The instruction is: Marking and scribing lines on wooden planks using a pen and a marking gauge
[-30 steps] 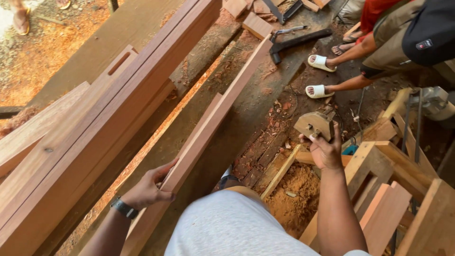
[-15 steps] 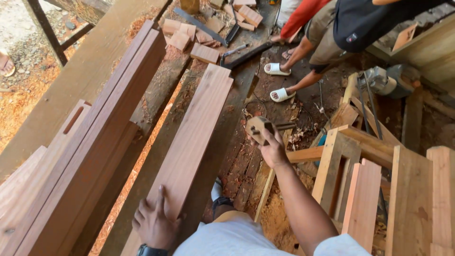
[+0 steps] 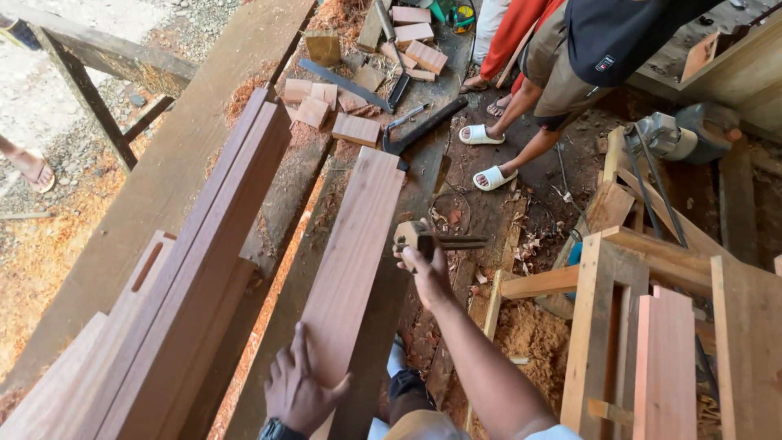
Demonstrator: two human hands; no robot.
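Head view: left hand (image 3: 300, 391) lies flat, fingers spread, on the near end of a reddish plank (image 3: 352, 261), gripping nothing. Right hand (image 3: 425, 273) has its grip closed on a wooden mallet (image 3: 415, 235), held just beside the plank's right edge, above sawdust-strewn floor (image 3: 529, 334).

1. Left hand (image 3: 297, 391) lies flat, fingers spread, on the near end of a reddish plank (image 3: 352, 253); the plank runs away across the dark tabletop (image 3: 285, 244).
2. Right hand (image 3: 428, 273) reaches out, gripping a small wooden tool (image 3: 419, 236) just beside the plank's right edge.
3. Offcut blocks (image 3: 354, 129) lie scattered beyond; another person's sandalled feet (image 3: 485, 155) stand near them.
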